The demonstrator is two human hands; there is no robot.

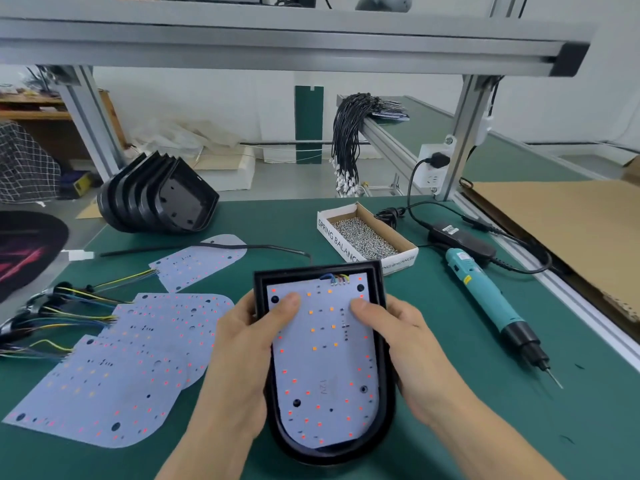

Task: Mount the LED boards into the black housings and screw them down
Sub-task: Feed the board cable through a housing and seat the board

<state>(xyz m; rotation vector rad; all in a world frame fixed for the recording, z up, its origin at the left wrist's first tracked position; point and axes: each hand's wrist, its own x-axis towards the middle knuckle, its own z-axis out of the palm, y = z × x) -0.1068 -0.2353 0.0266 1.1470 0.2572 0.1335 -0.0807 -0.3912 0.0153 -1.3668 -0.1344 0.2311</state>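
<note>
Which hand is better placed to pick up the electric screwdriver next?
Probably the right hand: the screwdriver lies on the mat just to its right. The left hand would have to cross over the housing.

Two bare hands in view, left hand [242,344] and right hand [398,337], each with its forearm running to the bottom edge. No sleeves, gloves, rings, watch or wristband visible. Thumbnails short, trimmed, unpainted. Forearms uncovered as far as shown.

Matt white LED board [323,358] sits in glossy black plastic housing [382,344] over green mat [485,393].
</note>
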